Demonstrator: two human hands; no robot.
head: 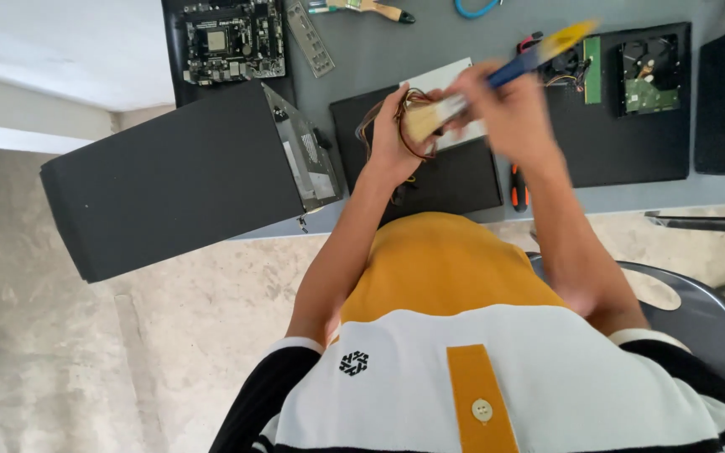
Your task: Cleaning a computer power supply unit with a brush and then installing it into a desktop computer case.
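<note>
Black computer case (186, 176) overhangs the grey table's (379, 50) near edge at left; open floor below. Left hand (392, 138) closed on a pale metal box (446, 101) trailing coloured wires (379, 113), raised above a black mat (455, 180). Right hand (505, 109) grips 1 blue-and-yellow brush (497, 75), pale bristles touching the box.

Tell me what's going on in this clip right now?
A seated person is brushing a pale boxy computer part held over the grey table. The left hand grips the part by its bundle of wires; the right hand works a blue-and-yellow brush against it. A black computer case lies beside them.
</note>
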